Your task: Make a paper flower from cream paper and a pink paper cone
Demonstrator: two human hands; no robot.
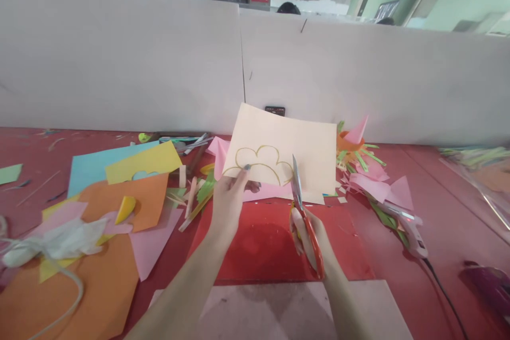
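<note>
A red tabletop spans the frame's lower part. Lying on it: at left, a blue sheet and an orange sheet; at lower centre, 2 flat pieces, a red panel and a pale panel; at right, a glue gun; at lower right, a purple object.

Phone partly concealed behind the cream sheet. Purple object blurred, cut off by the right-hand frame edge.

Soft, hazy light falls evenly while edges stretch and blur
</note>
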